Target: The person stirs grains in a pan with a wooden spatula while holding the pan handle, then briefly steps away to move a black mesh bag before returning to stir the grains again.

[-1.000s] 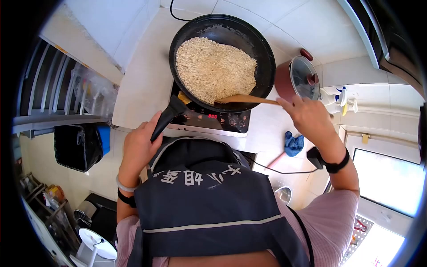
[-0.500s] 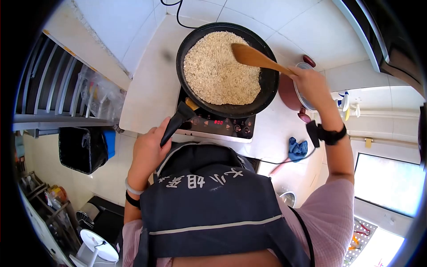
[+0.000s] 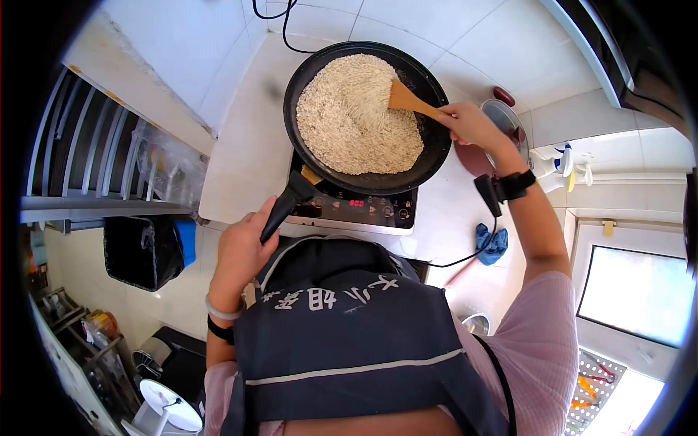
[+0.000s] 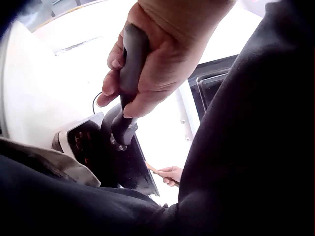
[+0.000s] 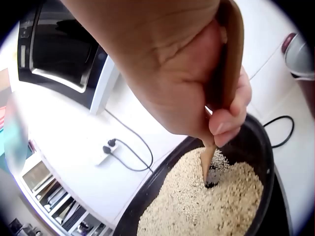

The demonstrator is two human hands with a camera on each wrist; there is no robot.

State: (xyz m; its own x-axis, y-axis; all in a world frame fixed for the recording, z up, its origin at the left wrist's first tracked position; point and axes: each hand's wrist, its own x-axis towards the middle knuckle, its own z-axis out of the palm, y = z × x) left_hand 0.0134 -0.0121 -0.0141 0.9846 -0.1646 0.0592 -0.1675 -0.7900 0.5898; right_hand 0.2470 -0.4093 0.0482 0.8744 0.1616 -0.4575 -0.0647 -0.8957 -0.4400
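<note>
A deep black frying pan stands on an induction cooker and holds a wide heap of pale flaky grain. My left hand grips the pan's black handle, fingers wrapped around it. Over the pan's right side, my right hand holds a wooden spatula by its handle. In the right wrist view, the spatula's blade is dug into the grain, with a dark patch of pan bottom showing beside it.
A dark red pot with a glass lid stands right of the pan. Nearer the front lies a blue cloth. Spray bottles line the right ledge. A black-lined bin is on the floor at left. A cable hangs from my right wrist.
The spatula went from the pan's near edge up over the far right part of the grain, then down into it. The heap has shifted and shows a swirl. The left hand keeps its hold.
</note>
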